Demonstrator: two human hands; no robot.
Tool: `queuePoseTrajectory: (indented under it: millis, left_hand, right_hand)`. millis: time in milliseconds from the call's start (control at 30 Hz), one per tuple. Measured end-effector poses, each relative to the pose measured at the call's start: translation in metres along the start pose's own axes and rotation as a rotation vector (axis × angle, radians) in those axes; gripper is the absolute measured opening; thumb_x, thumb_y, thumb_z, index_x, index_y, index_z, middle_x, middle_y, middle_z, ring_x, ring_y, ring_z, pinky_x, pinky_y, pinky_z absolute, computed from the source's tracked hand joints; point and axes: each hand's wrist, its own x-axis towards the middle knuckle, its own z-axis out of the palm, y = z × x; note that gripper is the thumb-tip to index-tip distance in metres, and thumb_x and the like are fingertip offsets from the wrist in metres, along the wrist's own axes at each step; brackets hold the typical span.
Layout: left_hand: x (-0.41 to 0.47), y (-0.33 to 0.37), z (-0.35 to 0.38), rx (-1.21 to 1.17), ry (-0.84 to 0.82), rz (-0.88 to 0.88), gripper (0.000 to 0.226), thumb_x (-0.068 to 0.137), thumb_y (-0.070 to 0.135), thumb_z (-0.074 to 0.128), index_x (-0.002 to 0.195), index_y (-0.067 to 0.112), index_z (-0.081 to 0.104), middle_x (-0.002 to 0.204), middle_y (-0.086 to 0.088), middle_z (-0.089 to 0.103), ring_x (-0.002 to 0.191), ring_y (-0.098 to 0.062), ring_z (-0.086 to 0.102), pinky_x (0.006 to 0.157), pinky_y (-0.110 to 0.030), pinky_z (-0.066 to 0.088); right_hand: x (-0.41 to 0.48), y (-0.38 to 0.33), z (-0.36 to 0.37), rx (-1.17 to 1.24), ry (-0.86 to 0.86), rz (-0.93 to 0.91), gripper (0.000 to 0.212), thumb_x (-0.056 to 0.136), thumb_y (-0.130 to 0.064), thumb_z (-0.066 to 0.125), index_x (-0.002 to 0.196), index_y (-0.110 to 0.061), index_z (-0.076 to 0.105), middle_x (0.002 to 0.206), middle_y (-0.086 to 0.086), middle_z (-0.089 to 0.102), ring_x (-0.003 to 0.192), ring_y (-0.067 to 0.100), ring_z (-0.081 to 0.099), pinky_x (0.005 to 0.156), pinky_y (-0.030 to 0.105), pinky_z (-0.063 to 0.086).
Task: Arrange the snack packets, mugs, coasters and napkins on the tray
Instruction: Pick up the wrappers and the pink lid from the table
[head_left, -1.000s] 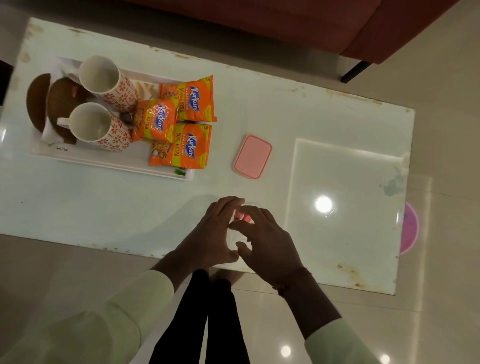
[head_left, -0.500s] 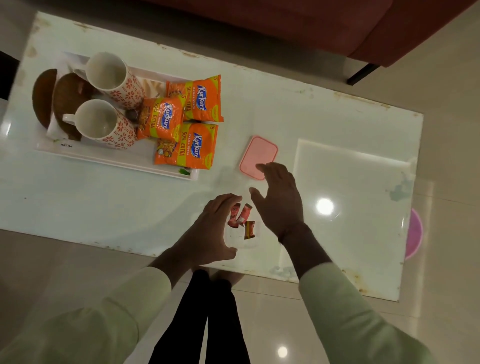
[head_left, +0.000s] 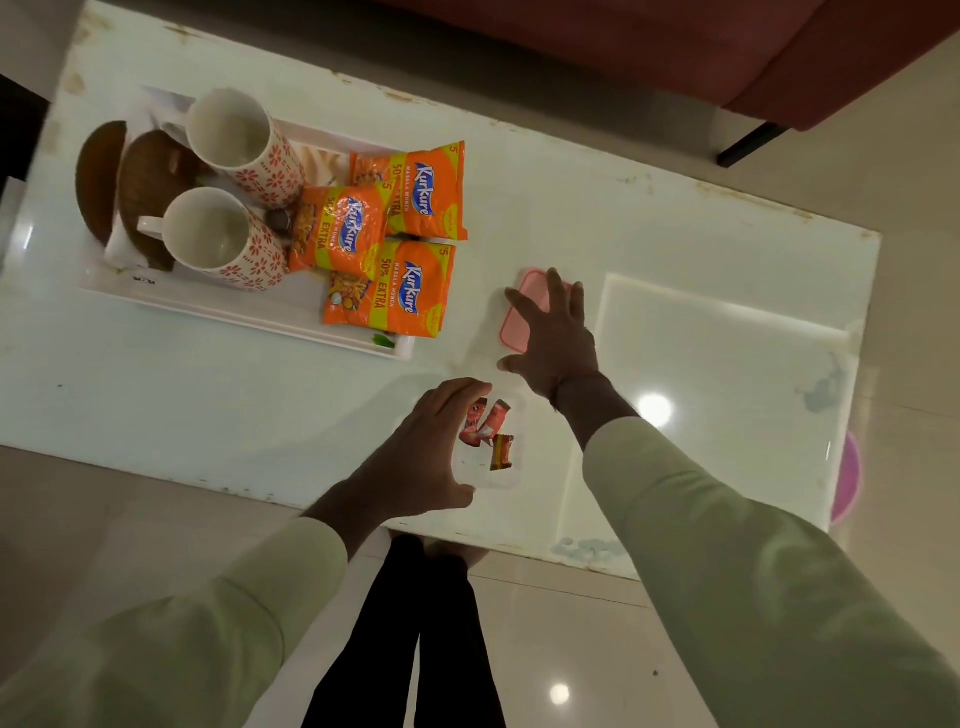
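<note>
A white tray (head_left: 218, 306) at the table's far left carries two floral mugs (head_left: 244, 148) (head_left: 221, 236), brown coasters (head_left: 140, 202) over a white napkin, and three orange snack packets (head_left: 415, 187). A small clear container (head_left: 498, 447) with a few wrapped sweets stands near the table's front edge. My left hand (head_left: 421, 457) curls around the container's left side. My right hand (head_left: 556, 338) lies spread over the pink lid (head_left: 519, 306), fingers apart; whether it grips the lid I cannot tell.
The white table (head_left: 701, 364) has worn edges and a glossy pale panel on its right half. A red sofa (head_left: 779, 52) stands behind it. A pink round object (head_left: 847, 478) shows past the table's right edge. My legs stand at the front edge.
My right hand left the clear container and reached forward onto the pink lid. My left hand stayed at the container, whose sweets now show.
</note>
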Motion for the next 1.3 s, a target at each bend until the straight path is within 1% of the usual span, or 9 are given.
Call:
queuePoseTrajectory:
  millis: [233, 333, 533, 700, 867, 967, 1033, 1133, 1300]
  left_hand:
    - [0.004, -0.004, -0.003, 0.016, -0.026, -0.006, 0.112, 0.057, 0.043, 0.083, 0.144, 0.036, 0.013, 0.153, 0.013, 0.019, 0.140, -0.014, 0.027, 0.105, -0.031, 0.037]
    - [0.007, -0.006, -0.005, 0.014, -0.031, -0.004, 0.112, 0.057, 0.042, 0.083, 0.145, 0.035, 0.014, 0.155, 0.012, 0.019, 0.141, -0.016, 0.027, 0.104, -0.030, 0.036]
    - [0.006, -0.008, -0.008, 0.028, -0.040, 0.027, 0.115, 0.059, 0.043, 0.083, 0.147, 0.034, 0.009, 0.157, 0.010, 0.015, 0.144, -0.018, 0.023, 0.107, -0.030, 0.033]
    - [0.002, -0.004, -0.015, 0.036, -0.019, -0.010, 0.122, 0.056, 0.064, 0.076, 0.148, 0.037, 0.000, 0.160, 0.012, 0.007, 0.146, -0.015, 0.014, 0.112, -0.039, 0.026]
    - [-0.008, 0.010, -0.019, -0.164, 0.250, -0.067, 0.081, 0.078, 0.064, 0.057, 0.145, 0.030, 0.028, 0.150, 0.007, 0.034, 0.136, -0.010, 0.030, 0.107, -0.032, 0.032]
    - [-0.010, 0.018, -0.022, -0.288, 0.319, -0.154, 0.054, 0.089, 0.055, 0.047, 0.137, 0.029, 0.045, 0.133, 0.007, 0.056, 0.115, -0.005, 0.051, 0.094, -0.022, 0.045]
    - [-0.010, 0.024, -0.023, -0.415, 0.339, -0.229, 0.047, 0.092, 0.050, 0.047, 0.132, 0.028, 0.053, 0.127, 0.006, 0.063, 0.107, -0.002, 0.058, 0.086, -0.014, 0.046]
    - [-0.009, 0.031, -0.022, -0.617, 0.331, -0.309, 0.037, 0.092, 0.047, 0.050, 0.121, 0.027, 0.062, 0.114, 0.008, 0.071, 0.102, -0.010, 0.067, 0.084, -0.027, 0.057]
    - [-0.011, 0.035, -0.020, -0.844, 0.357, -0.369, 0.015, 0.087, 0.033, 0.063, 0.101, 0.038, 0.063, 0.080, 0.022, 0.074, 0.077, -0.005, 0.073, 0.060, -0.015, 0.055]
  right_hand:
    - [-0.006, 0.000, -0.001, -0.021, 0.024, -0.054, 0.070, 0.085, -0.034, 0.072, 0.147, -0.028, 0.040, 0.163, 0.014, 0.010, 0.148, 0.047, -0.002, 0.106, 0.059, 0.039]
    - [-0.013, -0.001, -0.007, -0.016, 0.102, -0.111, 0.060, 0.089, -0.042, 0.059, 0.145, -0.027, 0.041, 0.157, 0.014, 0.028, 0.146, 0.041, 0.020, 0.097, 0.055, 0.051]
    - [-0.033, 0.001, -0.015, 0.143, 0.333, -0.204, 0.047, 0.096, -0.027, 0.048, 0.143, -0.021, 0.048, 0.134, 0.007, 0.061, 0.117, 0.027, 0.061, 0.090, 0.037, 0.054]
    - [-0.054, -0.001, -0.020, 0.314, 0.516, -0.054, 0.036, 0.099, -0.017, 0.045, 0.133, -0.015, 0.056, 0.114, 0.005, 0.064, 0.093, 0.014, 0.058, 0.077, 0.017, 0.041]
    - [-0.083, -0.019, -0.022, 0.707, 0.638, 0.186, 0.029, 0.096, -0.017, 0.045, 0.120, -0.009, 0.059, 0.108, 0.004, 0.060, 0.093, 0.012, 0.054, 0.076, 0.012, 0.043]
    - [-0.099, -0.033, -0.017, 0.955, 0.607, 0.328, 0.023, 0.096, -0.016, 0.048, 0.117, -0.014, 0.058, 0.104, -0.003, 0.063, 0.092, 0.004, 0.059, 0.071, 0.006, 0.046]
    - [-0.108, -0.040, -0.012, 1.081, 0.597, 0.370, 0.019, 0.095, -0.014, 0.050, 0.111, -0.018, 0.059, 0.099, -0.009, 0.063, 0.090, -0.001, 0.059, 0.066, 0.007, 0.047]
    - [-0.118, -0.048, -0.003, 1.213, 0.564, 0.423, 0.017, 0.093, -0.014, 0.055, 0.103, -0.026, 0.059, 0.097, -0.012, 0.063, 0.088, 0.001, 0.060, 0.063, 0.010, 0.049]
    - [-0.134, -0.055, 0.014, 1.287, 0.496, 0.466, 0.024, 0.088, -0.013, 0.064, 0.098, -0.034, 0.057, 0.098, -0.011, 0.063, 0.087, 0.006, 0.062, 0.061, 0.018, 0.053]
